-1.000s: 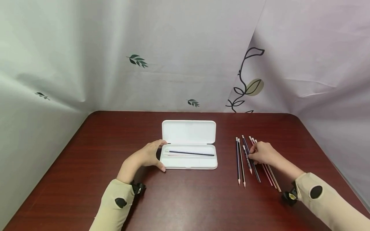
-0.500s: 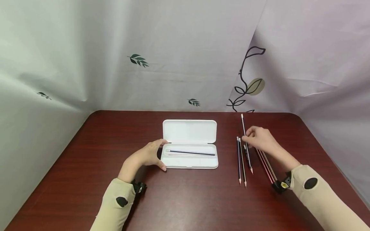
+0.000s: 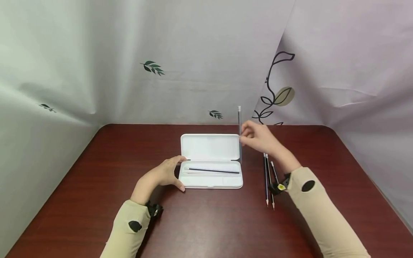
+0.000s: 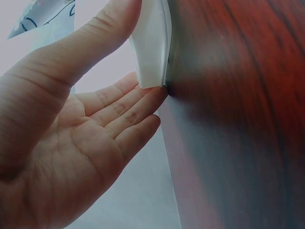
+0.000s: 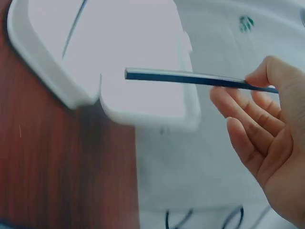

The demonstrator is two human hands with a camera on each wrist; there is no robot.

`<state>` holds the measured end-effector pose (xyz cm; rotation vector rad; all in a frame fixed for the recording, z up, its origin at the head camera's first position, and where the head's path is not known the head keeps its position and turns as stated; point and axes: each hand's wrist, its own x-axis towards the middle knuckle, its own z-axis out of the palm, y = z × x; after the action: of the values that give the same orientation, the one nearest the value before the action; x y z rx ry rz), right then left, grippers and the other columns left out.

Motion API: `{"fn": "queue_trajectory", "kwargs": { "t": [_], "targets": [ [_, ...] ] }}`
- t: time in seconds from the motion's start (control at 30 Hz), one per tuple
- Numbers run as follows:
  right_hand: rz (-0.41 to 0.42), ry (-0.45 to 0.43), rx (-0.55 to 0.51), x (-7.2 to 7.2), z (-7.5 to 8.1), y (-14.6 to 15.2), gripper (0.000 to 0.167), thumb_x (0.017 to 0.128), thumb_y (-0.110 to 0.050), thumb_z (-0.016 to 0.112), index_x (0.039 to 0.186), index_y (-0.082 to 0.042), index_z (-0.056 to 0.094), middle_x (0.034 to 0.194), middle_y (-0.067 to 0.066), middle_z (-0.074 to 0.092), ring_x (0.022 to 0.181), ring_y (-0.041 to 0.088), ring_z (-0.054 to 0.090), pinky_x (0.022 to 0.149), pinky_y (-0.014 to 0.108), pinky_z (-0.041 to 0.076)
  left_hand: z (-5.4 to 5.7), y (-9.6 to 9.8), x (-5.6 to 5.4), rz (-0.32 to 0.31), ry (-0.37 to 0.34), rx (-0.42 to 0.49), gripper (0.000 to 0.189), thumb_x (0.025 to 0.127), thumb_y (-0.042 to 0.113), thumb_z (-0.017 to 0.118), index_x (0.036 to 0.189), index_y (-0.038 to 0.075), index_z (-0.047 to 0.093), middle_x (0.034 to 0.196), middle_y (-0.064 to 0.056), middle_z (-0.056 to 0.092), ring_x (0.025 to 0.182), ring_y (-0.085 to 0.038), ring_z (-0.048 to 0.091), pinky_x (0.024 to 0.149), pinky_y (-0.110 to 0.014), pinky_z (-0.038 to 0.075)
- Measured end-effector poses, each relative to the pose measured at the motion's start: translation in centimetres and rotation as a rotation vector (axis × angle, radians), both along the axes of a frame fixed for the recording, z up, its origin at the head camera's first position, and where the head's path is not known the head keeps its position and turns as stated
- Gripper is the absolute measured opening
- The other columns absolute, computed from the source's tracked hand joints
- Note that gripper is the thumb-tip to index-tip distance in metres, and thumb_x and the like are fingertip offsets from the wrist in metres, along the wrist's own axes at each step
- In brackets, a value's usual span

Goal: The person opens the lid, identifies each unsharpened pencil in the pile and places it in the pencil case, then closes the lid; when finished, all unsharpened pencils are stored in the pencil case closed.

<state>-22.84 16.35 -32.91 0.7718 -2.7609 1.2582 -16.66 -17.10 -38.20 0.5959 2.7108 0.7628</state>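
Observation:
A white pencil case [image 3: 193,182] lies with its lid [image 3: 209,147] raised, a dark blue pencil [image 3: 213,170] and a thin pale strip inside. Around the case's left end spreads my left hand [image 3: 162,173], thumb at the near corner, a finger at the back; in the left wrist view its extended fingers [image 4: 138,107] touch the case end. My right hand [image 3: 259,137] pinches a dark pencil [image 3: 240,120], held near upright beside the lid's right edge, pale end up. The right wrist view shows the pencil's [image 5: 186,78] blunt end over the case.
Several pencils lie at the right on the red-brown table [image 3: 206,222]; my right forearm [image 3: 309,190] hides part of them. Those in sight include a dark pencil [image 3: 266,179] with its tip towards me. A pale curtain [image 3: 193,71] stands behind the table.
My right hand has lifted a pencil from the row at the right and carried it left to the case, turning it near upright. My left hand has stayed put.

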Motion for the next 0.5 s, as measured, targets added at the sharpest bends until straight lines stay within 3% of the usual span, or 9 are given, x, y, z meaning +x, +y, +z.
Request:
{"fn": "queue_trajectory", "kwargs": {
  "t": [0.17, 0.33, 0.5],
  "targets": [
    [0.079, 0.097, 0.154, -0.3, -0.7, -2.8, 0.016, 0.079, -0.013, 0.062, 0.094, -0.012, 0.055, 0.081, 0.000, 0.068, 0.073, 0.013, 0.065, 0.068, 0.031, 0.052, -0.2, 0.0, 0.0, 0.003, 0.002, -0.004, 0.091, 0.052, 0.025, 0.091, 0.126, -0.002, 0.044, 0.128, -0.019, 0.052, 0.119, -0.033, 0.050, 0.099, -0.046, 0.039],
    [0.162, 0.135, 0.318, 0.0, -1.4, -4.3, 0.016, 0.078, -0.020, 0.062, 0.093, -0.016, 0.055, 0.080, -0.004, 0.067, 0.074, 0.008, 0.063, 0.068, 0.029, 0.050, -0.2, -0.1, 0.1, 0.004, 0.001, -0.010, 0.092, 0.052, 0.025, 0.092, 0.126, -0.002, 0.044, 0.128, -0.018, 0.052, 0.119, -0.032, 0.050, 0.099, -0.046, 0.039],
    [0.218, 0.162, 0.414, 0.5, -2.7, -5.3, 0.014, 0.077, -0.021, 0.061, 0.090, -0.017, 0.057, 0.075, -0.009, 0.063, 0.069, 0.004, 0.057, 0.064, 0.025, 0.046, 0.0, -0.1, 0.2, 0.004, 0.011, -0.002, 0.092, 0.052, 0.025, 0.092, 0.126, -0.002, 0.045, 0.127, -0.019, 0.053, 0.118, -0.032, 0.051, 0.099, -0.045, 0.040]
  ]
}}
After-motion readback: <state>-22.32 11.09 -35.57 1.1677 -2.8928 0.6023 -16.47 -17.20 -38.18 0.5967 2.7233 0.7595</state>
